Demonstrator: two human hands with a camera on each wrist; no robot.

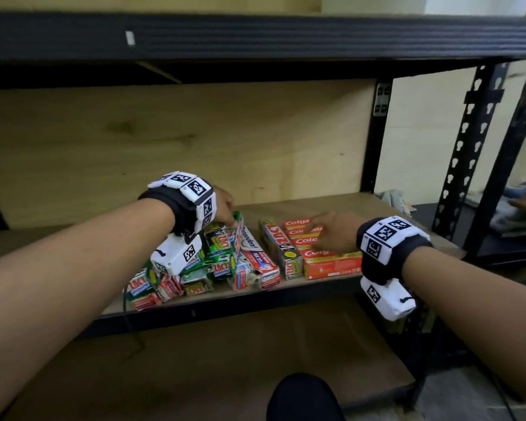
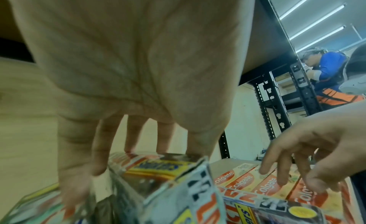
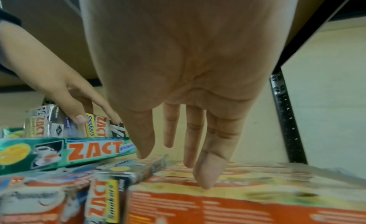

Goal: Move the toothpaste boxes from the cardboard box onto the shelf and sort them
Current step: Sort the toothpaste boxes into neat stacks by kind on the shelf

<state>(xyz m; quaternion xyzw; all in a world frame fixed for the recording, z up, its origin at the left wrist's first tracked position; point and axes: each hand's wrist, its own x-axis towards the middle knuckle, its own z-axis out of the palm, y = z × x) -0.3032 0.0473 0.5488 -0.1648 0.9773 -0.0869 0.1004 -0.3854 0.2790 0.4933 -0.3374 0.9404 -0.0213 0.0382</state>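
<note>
Right hand (image 1: 331,232) over Colgate boxes (image 1: 331,262)

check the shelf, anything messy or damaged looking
Yes. The green and red Zact boxes at the left lie heaped at mixed angles, unlike the orange Colgate boxes lined up at the right. The Pepsodent box looks crumpled and torn at its front end.

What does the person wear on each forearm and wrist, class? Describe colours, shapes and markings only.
Both forearms are bare, with no sleeves. The left hand and right hand are ungloved. Each wrist carries a black band ringed with white square tiles printed with black-and-white coded patterns. Under each wrist hangs a white rounded camera box bearing the same kind of marker.
</note>
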